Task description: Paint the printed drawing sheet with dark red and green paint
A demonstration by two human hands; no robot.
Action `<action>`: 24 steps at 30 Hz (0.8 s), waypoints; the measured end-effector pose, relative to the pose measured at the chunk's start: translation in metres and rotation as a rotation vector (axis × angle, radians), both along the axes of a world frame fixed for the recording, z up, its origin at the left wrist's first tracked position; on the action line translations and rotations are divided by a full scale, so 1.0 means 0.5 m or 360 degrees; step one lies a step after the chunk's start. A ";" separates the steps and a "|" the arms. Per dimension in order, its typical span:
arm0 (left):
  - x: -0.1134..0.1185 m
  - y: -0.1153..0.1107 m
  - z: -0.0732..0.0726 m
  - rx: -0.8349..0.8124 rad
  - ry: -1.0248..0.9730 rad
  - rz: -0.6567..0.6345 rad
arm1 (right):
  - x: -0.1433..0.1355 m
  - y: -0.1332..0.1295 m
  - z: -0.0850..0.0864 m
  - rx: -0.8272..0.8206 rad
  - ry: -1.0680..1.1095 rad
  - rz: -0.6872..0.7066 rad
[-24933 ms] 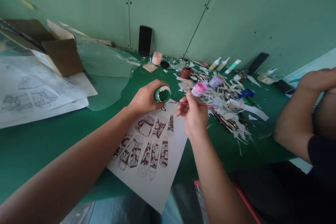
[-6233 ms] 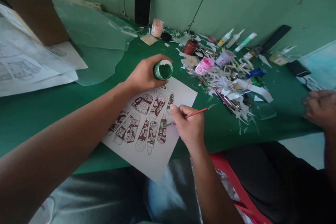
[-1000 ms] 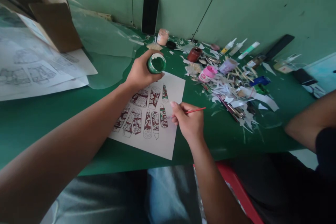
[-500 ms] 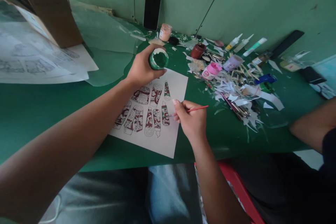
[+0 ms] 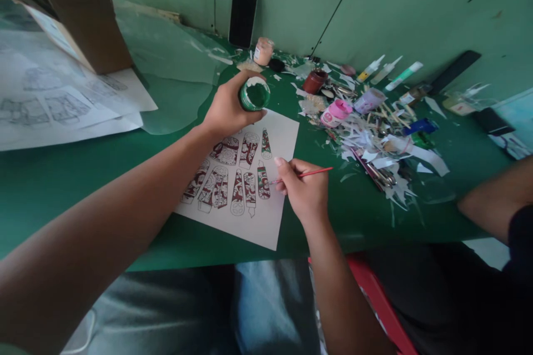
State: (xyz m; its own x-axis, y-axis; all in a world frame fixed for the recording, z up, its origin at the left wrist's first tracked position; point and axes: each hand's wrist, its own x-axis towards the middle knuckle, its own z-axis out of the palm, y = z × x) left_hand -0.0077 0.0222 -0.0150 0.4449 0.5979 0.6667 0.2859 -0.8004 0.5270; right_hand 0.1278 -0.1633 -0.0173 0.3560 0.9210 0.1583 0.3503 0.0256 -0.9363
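My left hand (image 5: 231, 102) is wrapped round an open jar of green paint (image 5: 255, 94), tilted so its mouth faces me, over the top of a white sheet (image 5: 266, 227). Printed on that sheet are several patterned shapes, coloured dark red-brown, with some green on the two rightmost. Between the closed fingers of my right hand (image 5: 306, 188) is a thin red paintbrush (image 5: 316, 172). Its tip is at the rightmost lower shape (image 5: 263, 183), though whether it touches the paper I cannot tell.
Paper scraps (image 5: 366, 144) lie heaped at right among a pink paint jar (image 5: 336, 113), a lilac jar (image 5: 370, 100) and a dark red jar (image 5: 315, 81). A phone (image 5: 243, 13) leans on the wall. Left stands a cardboard box (image 5: 89, 30). Another person's arm (image 5: 497, 197) rests at far right.
The jar in my left hand has shifted very slightly to the right. My right hand and the brush stay almost in place at the same shape.
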 end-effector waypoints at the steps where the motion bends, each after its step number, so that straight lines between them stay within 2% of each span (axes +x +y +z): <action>1: 0.000 -0.001 0.001 -0.0002 0.0012 0.0004 | 0.000 0.000 0.000 0.0004 -0.0026 0.0003; 5: 0.000 -0.004 0.004 -0.0004 0.0016 0.0015 | 0.000 0.000 -0.001 0.0016 -0.0029 -0.0066; 24: -0.001 -0.004 0.002 0.0000 -0.0087 -0.0009 | 0.000 0.000 -0.001 0.0017 -0.0031 -0.0067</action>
